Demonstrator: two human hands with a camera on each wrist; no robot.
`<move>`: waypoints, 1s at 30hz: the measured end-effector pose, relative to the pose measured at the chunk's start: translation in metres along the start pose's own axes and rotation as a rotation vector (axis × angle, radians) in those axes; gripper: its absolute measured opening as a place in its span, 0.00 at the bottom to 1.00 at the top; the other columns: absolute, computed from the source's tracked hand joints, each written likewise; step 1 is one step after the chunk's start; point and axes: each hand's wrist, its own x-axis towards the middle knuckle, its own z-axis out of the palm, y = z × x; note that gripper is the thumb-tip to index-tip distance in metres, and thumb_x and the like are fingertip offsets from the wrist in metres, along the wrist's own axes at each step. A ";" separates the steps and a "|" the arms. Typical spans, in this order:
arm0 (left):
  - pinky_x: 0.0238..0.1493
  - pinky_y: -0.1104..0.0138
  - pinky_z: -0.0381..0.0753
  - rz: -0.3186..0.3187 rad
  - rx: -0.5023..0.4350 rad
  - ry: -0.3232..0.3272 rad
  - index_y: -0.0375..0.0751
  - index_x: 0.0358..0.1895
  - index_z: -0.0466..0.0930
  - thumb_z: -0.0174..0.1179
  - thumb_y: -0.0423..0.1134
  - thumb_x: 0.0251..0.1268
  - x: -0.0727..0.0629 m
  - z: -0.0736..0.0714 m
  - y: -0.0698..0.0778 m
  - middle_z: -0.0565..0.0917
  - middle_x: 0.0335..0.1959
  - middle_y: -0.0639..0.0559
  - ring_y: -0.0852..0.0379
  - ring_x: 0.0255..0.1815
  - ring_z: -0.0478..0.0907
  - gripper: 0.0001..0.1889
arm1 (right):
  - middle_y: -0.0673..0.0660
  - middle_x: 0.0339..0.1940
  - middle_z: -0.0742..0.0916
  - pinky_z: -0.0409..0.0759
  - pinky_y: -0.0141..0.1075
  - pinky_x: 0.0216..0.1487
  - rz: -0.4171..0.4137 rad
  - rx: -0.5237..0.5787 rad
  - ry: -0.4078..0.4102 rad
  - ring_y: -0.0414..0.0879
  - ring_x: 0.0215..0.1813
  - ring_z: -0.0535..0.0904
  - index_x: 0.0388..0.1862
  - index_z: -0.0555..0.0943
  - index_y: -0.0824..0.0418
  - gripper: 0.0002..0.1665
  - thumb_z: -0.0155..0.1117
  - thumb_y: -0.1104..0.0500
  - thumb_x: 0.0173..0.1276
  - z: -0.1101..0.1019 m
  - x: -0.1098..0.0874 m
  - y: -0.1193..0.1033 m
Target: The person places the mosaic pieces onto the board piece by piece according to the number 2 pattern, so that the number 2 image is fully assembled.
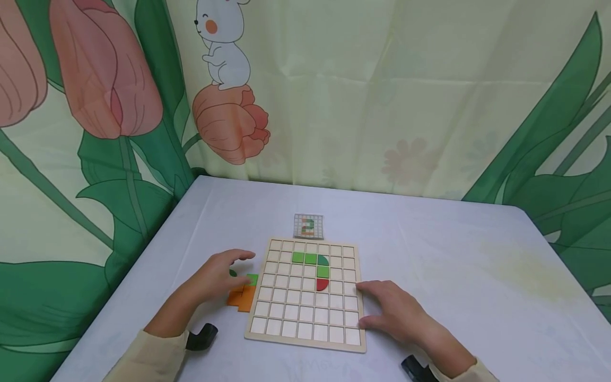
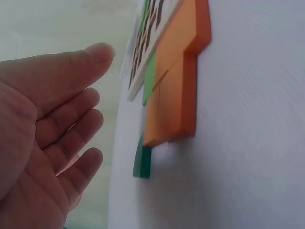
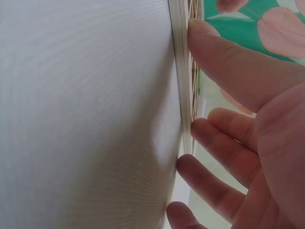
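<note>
A wooden grid board (image 1: 305, 331) lies on the table. In its upper part are light green square tiles (image 1: 311, 259), a dark green rounded tile (image 1: 323, 260) and a red rounded tile (image 1: 322, 285). My right hand (image 1: 393, 310) rests its thumb and fingertips along the board's right edge. On the other side, my left hand (image 1: 217, 276) hovers with parted fingers and holds nothing. Close by it lie several orange tiles (image 2: 176, 95), a light green tile (image 2: 149, 81) and a dark green tile (image 2: 142, 160), partly hidden by the hand in the head view.
Just beyond the board's far edge lies a small pattern card (image 1: 308, 226) with a gridded picture. The white table (image 1: 453, 254) reaches back to a printed cloth (image 1: 334, 95). Black wrist straps (image 1: 202, 337) show at both sleeves.
</note>
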 end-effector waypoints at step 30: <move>0.61 0.48 0.74 -0.054 0.045 -0.020 0.41 0.51 0.84 0.69 0.32 0.61 0.004 0.007 -0.015 0.83 0.49 0.53 0.46 0.57 0.75 0.15 | 0.54 0.60 0.83 0.73 0.51 0.62 0.017 0.002 -0.006 0.55 0.63 0.75 0.63 0.79 0.59 0.40 0.81 0.48 0.51 0.001 0.000 -0.001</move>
